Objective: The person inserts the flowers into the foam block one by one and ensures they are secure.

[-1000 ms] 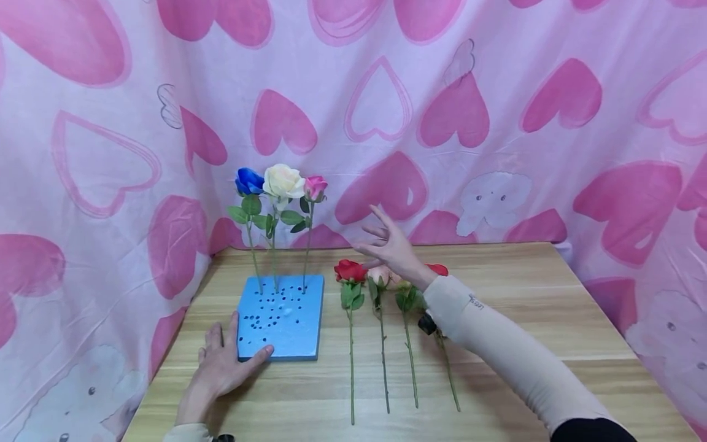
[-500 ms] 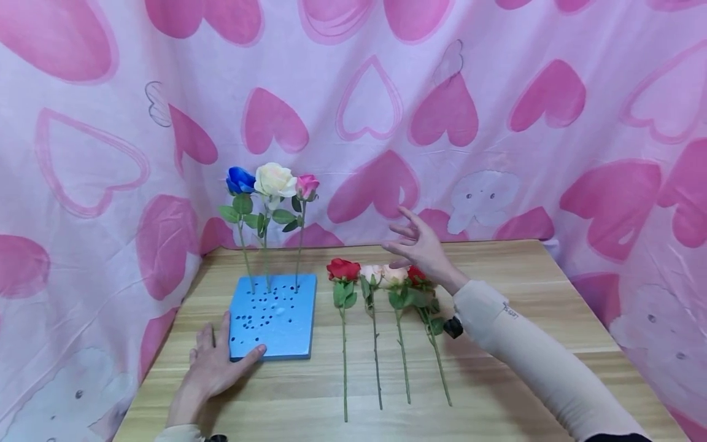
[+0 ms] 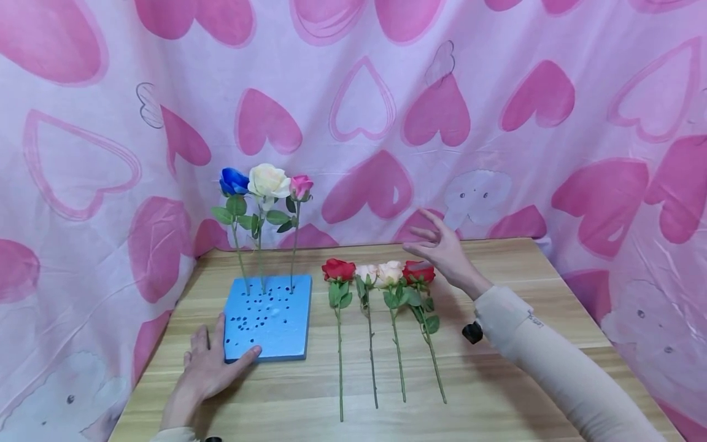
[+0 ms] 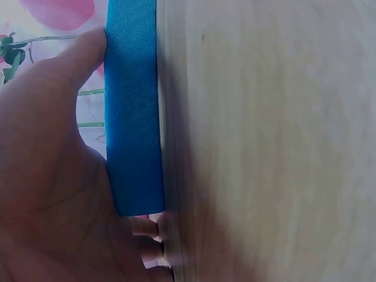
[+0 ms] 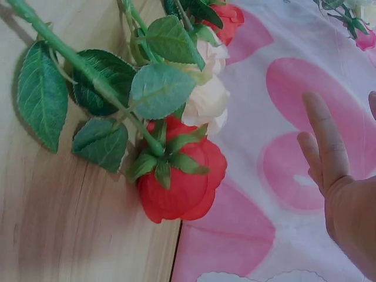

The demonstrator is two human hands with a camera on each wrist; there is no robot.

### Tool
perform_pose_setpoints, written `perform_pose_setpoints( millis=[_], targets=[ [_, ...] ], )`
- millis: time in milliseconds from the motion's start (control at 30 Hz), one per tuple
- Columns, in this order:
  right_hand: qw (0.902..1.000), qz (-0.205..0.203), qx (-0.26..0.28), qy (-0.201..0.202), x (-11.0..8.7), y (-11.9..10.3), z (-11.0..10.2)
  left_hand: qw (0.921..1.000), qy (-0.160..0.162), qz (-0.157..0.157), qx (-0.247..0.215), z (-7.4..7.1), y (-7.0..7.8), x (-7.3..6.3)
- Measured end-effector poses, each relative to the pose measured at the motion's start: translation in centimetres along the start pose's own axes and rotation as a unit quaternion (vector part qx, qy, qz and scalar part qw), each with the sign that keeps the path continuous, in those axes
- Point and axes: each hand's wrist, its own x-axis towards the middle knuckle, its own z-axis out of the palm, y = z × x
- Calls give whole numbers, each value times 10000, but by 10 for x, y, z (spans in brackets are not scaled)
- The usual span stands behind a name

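My left hand (image 3: 207,365) braces the near left corner of a blue foam block (image 3: 282,345), thumb laid over its front edge and fingers extended along its left side. Standing in holes at the block's back are a blue rose (image 3: 234,182), a white rose (image 3: 269,180) and a pink rose (image 3: 301,187). My right hand (image 3: 448,258) hovers with fingers spread and nothing held, just right of a red rose (image 3: 421,272). That rose's red head (image 5: 185,188) shows large in the right wrist view, apart from the fingers.
Left of that red rose lie two pale pink roses, one with a fuller head (image 3: 389,274), and another red rose (image 3: 338,270), stems toward me. They rest on a wooden table (image 3: 497,393). A pink heart-print curtain (image 3: 353,92) hangs behind and at both sides.
My right hand has moved rightward across the lying roses, uncovering the right-hand red one. My left hand stays on the block. The head view has shifted slightly.
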Motion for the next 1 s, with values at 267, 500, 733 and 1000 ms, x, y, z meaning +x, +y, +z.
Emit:
perform_pose_setpoints(
  millis=[267,500,733,1000],
  targets=[
    [9999,7,-125,-3,-7,-2,-7,10000,-23,-25,-36,0,-1,-1],
    [9999,20,-116,-59,-12,-2,-14,10000,26,-3,2,-2,-2,-1],
    [9999,135,83,-56,-27,3,-25,10000,24,26,-6,-5,2,0],
    [9989,461,32,-62,-51,25,-28,10000,46,79,-3,-1,0,-1]
  ],
)
